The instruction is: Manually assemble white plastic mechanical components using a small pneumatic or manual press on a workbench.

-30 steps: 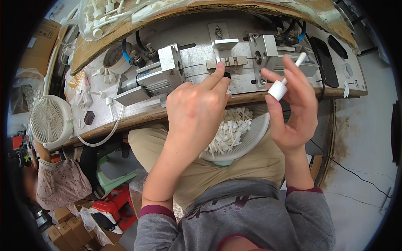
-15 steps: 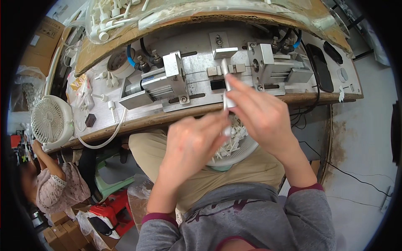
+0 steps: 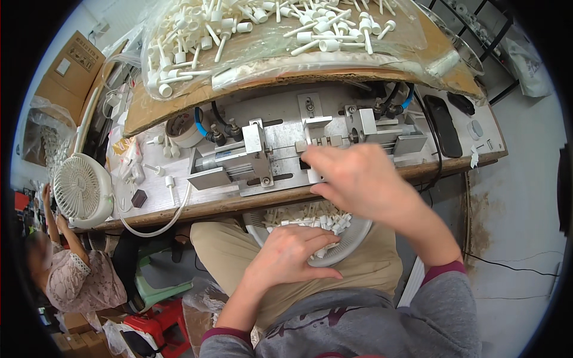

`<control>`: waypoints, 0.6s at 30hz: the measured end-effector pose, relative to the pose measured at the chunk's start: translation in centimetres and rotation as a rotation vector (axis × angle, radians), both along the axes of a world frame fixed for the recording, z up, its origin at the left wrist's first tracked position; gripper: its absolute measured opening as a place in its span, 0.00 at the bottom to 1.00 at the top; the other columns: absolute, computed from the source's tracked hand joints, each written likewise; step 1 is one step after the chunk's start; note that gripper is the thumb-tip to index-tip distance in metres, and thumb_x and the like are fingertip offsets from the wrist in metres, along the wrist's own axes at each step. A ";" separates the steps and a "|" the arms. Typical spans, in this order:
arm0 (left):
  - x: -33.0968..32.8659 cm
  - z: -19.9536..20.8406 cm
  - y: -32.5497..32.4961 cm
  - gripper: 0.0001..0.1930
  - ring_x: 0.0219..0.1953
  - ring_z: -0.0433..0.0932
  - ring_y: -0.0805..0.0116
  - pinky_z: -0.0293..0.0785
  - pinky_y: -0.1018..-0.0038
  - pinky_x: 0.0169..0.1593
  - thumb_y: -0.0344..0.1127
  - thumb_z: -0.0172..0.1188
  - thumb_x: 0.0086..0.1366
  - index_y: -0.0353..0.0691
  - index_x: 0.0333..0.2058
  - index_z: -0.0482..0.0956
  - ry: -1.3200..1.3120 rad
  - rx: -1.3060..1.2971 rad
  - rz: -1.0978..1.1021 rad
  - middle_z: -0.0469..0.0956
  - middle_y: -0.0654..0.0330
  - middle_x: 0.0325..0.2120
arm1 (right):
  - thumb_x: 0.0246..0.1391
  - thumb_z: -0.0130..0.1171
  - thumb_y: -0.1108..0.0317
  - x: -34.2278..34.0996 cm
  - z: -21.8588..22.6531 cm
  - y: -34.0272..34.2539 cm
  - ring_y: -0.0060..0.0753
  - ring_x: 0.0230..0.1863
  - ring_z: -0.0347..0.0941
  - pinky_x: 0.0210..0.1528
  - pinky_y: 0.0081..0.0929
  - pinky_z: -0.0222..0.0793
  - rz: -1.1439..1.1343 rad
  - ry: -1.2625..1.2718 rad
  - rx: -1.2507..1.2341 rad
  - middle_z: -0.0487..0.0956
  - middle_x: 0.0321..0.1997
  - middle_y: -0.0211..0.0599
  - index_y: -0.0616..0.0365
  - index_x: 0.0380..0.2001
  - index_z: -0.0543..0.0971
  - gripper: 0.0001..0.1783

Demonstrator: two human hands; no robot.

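Note:
At the metal fixture (image 3: pixel 286 170) on the bench edge, my right hand (image 3: pixel 364 179) pinches a white plastic capped tube (image 3: pixel 313 175). Part of that tube is hidden behind my fingers, and its thin end lies by the fixture's middle blocks (image 3: pixel 325 142). My left hand (image 3: pixel 289 255) rests over a white basket (image 3: pixel 356 244) on my lap, palm down, with the thumb stretched out apart. Its fingertips touch several small white plastic pieces (image 3: pixel 319 221) heaped in the basket.
A cardboard shelf (image 3: pixel 358 67) above the fixture carries many white capped tubes (image 3: pixel 209 27). A white fan (image 3: pixel 83 188) and a clear hose (image 3: pixel 155 232) are at the left, a black phone (image 3: pixel 441 125) at the right. Another person (image 3: pixel 86 268) sits at far left.
My hands have parted. The right one moved forward to the fixture with the capped tube; the left one went down to the basket and opened. The view has tilted up, showing more of the shelf.

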State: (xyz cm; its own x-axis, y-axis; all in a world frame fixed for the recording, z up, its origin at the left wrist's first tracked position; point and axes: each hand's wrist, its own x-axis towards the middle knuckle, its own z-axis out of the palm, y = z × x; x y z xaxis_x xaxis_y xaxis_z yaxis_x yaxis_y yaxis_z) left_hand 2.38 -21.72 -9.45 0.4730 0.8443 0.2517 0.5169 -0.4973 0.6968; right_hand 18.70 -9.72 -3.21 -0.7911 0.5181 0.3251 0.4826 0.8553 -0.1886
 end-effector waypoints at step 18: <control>-0.4 -2.2 -2.7 0.29 0.31 0.84 0.60 0.79 0.71 0.34 0.55 0.78 0.43 0.39 0.37 0.84 -0.129 -0.058 -0.011 0.85 0.58 0.33 | 0.47 0.59 0.74 -6.9 9.5 18.4 0.52 0.46 0.79 0.46 0.43 0.75 -0.147 -0.566 0.200 0.82 0.40 0.50 0.57 0.43 0.79 0.17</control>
State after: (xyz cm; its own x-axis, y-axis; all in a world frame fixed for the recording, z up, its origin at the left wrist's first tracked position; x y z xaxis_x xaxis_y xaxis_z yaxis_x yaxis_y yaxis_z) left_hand 1.96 -24.38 -11.63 0.4497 0.8540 0.2615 0.4159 -0.4594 0.7848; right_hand 11.82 8.69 6.33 -0.7945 0.6068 -0.0225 0.5760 0.7648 0.2886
